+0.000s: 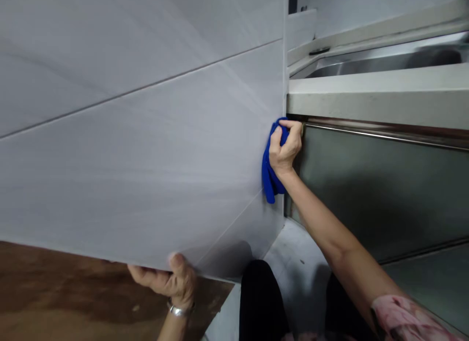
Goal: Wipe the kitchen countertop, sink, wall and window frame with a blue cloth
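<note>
My right hand (286, 148) is closed on a blue cloth (270, 177) and presses it to the edge of the tiled wall (176, 136), just beside the cabinet. Part of the cloth hangs below the hand. Lower left, my left hand (170, 280), with a silver band at its wrist, grips the wall's near edge. Its thumb lies on the tile face and the other fingers go round behind, partly hidden.
A sink (384, 60) is set in a pale countertop (377, 84) at the upper right. Beneath it stands a cabinet with a grey-green panel (384, 184) and metal trim. Pale floor (295, 253) shows between my legs, brown floor (73, 297) at the lower left.
</note>
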Tool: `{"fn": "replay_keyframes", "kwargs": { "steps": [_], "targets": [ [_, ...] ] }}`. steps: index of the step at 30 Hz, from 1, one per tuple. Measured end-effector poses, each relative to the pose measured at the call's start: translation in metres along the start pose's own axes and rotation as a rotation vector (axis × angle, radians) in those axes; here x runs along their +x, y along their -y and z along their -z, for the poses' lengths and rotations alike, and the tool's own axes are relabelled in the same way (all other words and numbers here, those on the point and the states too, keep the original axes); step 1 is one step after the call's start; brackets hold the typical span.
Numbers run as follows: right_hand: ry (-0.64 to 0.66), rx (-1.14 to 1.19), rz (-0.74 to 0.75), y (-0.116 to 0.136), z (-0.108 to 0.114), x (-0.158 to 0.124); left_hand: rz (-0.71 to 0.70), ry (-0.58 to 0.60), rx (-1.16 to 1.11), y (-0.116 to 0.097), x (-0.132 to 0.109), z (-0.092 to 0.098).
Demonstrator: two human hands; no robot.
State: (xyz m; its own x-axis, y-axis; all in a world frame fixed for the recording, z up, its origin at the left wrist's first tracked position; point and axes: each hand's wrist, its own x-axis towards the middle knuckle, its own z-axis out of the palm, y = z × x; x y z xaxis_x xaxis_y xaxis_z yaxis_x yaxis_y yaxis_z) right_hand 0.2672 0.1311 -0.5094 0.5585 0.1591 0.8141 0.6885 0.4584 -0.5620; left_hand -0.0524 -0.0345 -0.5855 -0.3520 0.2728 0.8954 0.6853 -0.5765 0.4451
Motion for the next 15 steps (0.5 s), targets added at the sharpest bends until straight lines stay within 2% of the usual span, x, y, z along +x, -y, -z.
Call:
{"fn": "replay_keyframes", "kwargs": {
  "steps": [3, 5, 9, 12, 15],
  "targets": [
    [0.003, 0.069, 0.001, 0.035, 0.005, -0.033, 0.053, -0.021, -0.037, 0.002, -0.004, 0.001],
    [0.050, 0.129, 0.010, 0.061, 0.008, -0.048, 0.088, -0.054, -0.091, 0.004, -0.006, 0.001],
    [0.177, 0.232, 0.067, 0.113, 0.011, -0.057, 0.167, -0.109, -0.077, 0.006, -0.010, 0.002],
    [0.222, 0.238, 0.206, 0.153, 0.013, -0.060, 0.275, -0.141, -0.122, 0.002, -0.015, -0.001],
    [0.286, 0.226, 0.395, 0.190, 0.018, -0.071, 0.356, -0.193, -0.365, -0.009, -0.017, -0.009]
  ]
}}
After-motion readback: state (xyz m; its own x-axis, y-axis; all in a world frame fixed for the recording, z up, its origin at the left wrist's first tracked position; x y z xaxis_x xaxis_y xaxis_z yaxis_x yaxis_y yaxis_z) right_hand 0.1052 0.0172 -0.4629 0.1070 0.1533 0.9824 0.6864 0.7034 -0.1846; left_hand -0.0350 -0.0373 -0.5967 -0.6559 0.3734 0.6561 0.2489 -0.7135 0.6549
